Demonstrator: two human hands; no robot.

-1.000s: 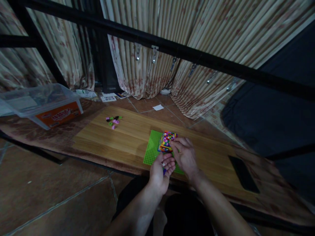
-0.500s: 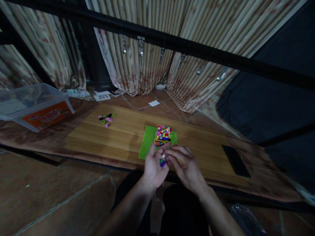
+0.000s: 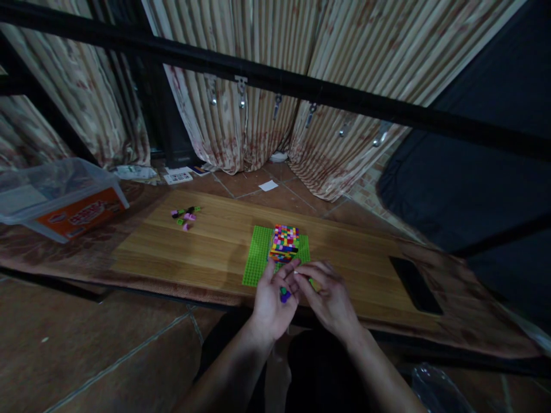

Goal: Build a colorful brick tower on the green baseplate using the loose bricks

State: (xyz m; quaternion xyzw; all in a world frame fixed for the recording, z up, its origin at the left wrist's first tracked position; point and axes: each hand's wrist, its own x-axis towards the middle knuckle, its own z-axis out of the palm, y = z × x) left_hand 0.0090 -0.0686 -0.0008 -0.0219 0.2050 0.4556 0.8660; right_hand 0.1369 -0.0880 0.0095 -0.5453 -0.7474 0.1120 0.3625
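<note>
My left hand (image 3: 275, 304) is turned palm up with its fingers loosely curled, cradling a few small toy bricks. A purple brick (image 3: 284, 296) and a green brick lie in that palm. My right hand (image 3: 329, 298) pinches a small white brick (image 3: 297, 273) between thumb and forefinger, close to the left fingertips. Just beyond both hands, a block built of many-coloured bricks (image 3: 285, 236) stands on a green studded baseplate (image 3: 257, 252). Part of the baseplate's near side is hidden by my hands.
Loose pink, green and dark bricks (image 3: 186, 217) lie at the left of the wooden board (image 3: 215, 241). A clear plastic box (image 3: 64, 195) with an orange label stands further left. Near the right end lies a flat black object (image 3: 415, 285). A black metal bar (image 3: 275, 86) crosses above.
My right thumb and forefinger have lifted the white brick from the left palm. The purple and green bricks stay there. The whole view has shifted slightly.
</note>
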